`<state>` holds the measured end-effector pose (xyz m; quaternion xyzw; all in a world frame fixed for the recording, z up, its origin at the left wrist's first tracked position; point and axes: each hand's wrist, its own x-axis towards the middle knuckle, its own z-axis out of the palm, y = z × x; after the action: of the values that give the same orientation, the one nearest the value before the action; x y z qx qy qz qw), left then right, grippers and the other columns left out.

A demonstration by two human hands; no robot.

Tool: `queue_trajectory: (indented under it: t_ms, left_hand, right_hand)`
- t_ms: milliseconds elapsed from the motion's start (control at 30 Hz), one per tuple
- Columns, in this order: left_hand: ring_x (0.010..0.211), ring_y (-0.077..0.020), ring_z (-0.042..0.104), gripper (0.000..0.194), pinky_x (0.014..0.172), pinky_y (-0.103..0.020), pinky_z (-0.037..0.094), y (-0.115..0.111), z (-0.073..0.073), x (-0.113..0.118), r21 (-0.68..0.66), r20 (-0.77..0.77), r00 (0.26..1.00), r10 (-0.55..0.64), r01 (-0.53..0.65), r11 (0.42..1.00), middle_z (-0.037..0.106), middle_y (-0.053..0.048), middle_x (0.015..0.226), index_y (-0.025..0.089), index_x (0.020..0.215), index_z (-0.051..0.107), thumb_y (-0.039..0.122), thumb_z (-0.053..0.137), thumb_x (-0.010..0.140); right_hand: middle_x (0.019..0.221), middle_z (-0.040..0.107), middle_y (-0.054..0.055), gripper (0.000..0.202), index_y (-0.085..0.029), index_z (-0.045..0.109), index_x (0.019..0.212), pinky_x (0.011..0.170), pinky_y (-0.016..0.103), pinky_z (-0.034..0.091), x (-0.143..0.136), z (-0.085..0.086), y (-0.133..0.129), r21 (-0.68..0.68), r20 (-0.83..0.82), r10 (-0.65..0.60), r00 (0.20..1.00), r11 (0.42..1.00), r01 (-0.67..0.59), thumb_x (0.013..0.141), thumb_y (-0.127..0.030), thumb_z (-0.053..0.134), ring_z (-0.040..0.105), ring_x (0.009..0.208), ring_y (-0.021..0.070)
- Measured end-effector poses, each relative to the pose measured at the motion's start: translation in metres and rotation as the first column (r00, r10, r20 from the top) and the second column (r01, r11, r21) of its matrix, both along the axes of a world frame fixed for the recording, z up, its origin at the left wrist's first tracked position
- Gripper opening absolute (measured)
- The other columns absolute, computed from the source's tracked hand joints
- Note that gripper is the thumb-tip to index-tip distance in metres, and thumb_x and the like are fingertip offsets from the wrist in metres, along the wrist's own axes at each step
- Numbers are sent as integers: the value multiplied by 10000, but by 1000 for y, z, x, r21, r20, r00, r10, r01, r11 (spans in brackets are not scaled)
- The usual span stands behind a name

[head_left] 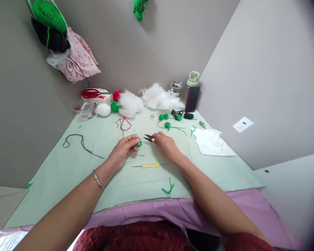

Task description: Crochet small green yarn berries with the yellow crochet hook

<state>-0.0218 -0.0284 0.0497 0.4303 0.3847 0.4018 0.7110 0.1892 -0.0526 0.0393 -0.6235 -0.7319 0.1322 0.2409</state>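
Pinched between the thumb and fingers of my left hand (126, 148) is a small green crochet ring (139, 144). My right hand (166, 144) grips a small pair of scissors (149, 138), its dark blades parted and pointing left toward the ring, a little apart from it. A short green yarn snippet (141, 155) lies on the cloth just below my hands. Nearer to me rests a crochet hook with a yellow handle (150, 165). Green yarn scraps (168, 187) lie close to the table's front edge.
White stuffing (161, 97) is heaped at the back, beside yarn balls (103, 109) and red-handled scissors (91, 93). Green crocheted balls (167, 125) sit behind my right hand. A bottle (193, 79), a phone-like slab (192, 99) and white cloth (211, 141) are rightward; a black cord (82, 143) lies left.
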Motion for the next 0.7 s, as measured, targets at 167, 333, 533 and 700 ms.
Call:
queue_trajectory:
  t_ms: [167, 333, 533, 700]
  left_hand:
    - [579, -92, 524, 310, 637, -272, 464, 1, -2, 0, -9, 19, 1000, 3, -3, 1000, 642, 18, 736, 150, 834, 726, 348, 894, 663]
    - [583, -91, 526, 294, 632, -263, 465, 1, -4, 0, 0, 29, 1000, 5, -5, 1000, 633, 22, 732, 150, 801, 723, 348, 894, 667]
    - [595, -96, 538, 267, 645, -264, 474, -1, -4, 0, 10, 31, 999, -12, 12, 1000, 646, 19, 734, 153, 823, 732, 331, 874, 685]
    - [629, -106, 541, 242, 644, -264, 472, -1, -4, 1, 17, 15, 1000, -22, 21, 1000, 658, 4, 756, 148, 820, 736, 304, 865, 687]
  right_hand:
    - [795, 629, 11, 382, -207, 667, 1031, 666, 276, 428, -5, 13, -5, -8, -272, 56, 961, 998, -61, 1085, -405, 345, 541, 701, 162]
    - [712, 552, -24, 342, -199, 693, 1019, 622, 272, 369, -13, 21, -12, -46, -404, 134, 905, 985, -167, 1016, -493, 517, 481, 659, 146]
    - [669, 502, -35, 322, -199, 713, 902, 606, 276, 306, -17, 20, -14, -77, -438, 159, 885, 974, -213, 981, -475, 567, 417, 632, 136]
    - [667, 483, -33, 350, -195, 723, 887, 618, 284, 293, -17, 21, -15, -87, -466, 168, 869, 968, -234, 983, -486, 553, 397, 646, 138]
